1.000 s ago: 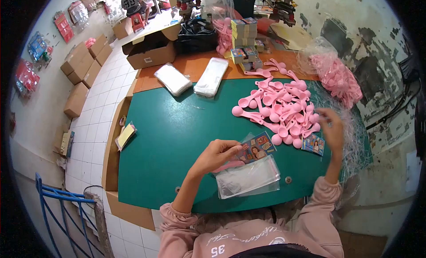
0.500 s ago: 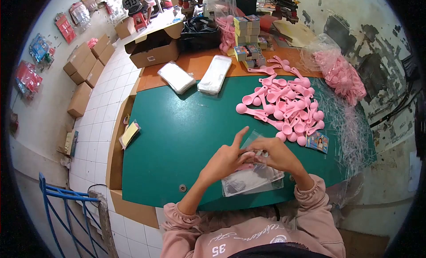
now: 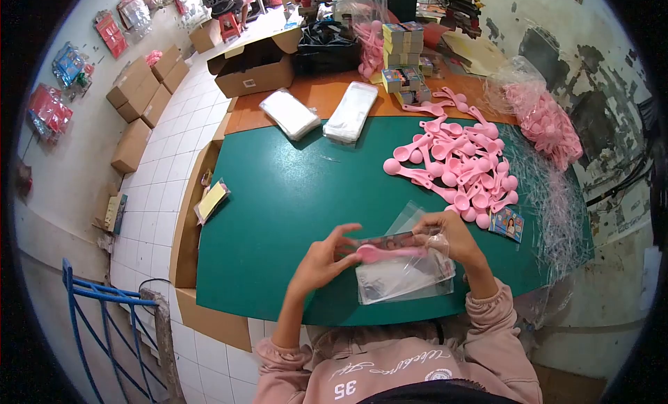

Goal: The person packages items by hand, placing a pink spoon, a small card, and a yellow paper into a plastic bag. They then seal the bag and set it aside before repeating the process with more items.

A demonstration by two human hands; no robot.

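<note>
In front of me, a pink measuring spoon (image 3: 393, 254) lies level between my hands, slightly blurred. My left hand (image 3: 321, 259) has its thumb at the spoon's bowl end, fingers curled around that side with the index finger lifted. A dark printed card (image 3: 390, 240) runs just behind the spoon. My right hand (image 3: 449, 236) pinches a clear plastic bag (image 3: 410, 215) near the spoon's handle end; its fingertips are partly hidden by film. Below both hands, a stack of clear bags (image 3: 396, 282) rests on the green table top (image 3: 278, 216).
A pile of pink spoons (image 3: 463, 160) lies at right, beside a printed card (image 3: 507, 224). Two stacks of clear bags (image 3: 350, 112) and bundled cards (image 3: 403, 46) stand farther back. Plastic strips (image 3: 550, 216) cover the right edge. A cardboard box (image 3: 254, 74) stands behind; a person (image 3: 226, 7) sits beyond.
My hands have moved apart, the left one shifting left and down. The pink spoon and the card now show between them. The whole view has shifted slightly.
</note>
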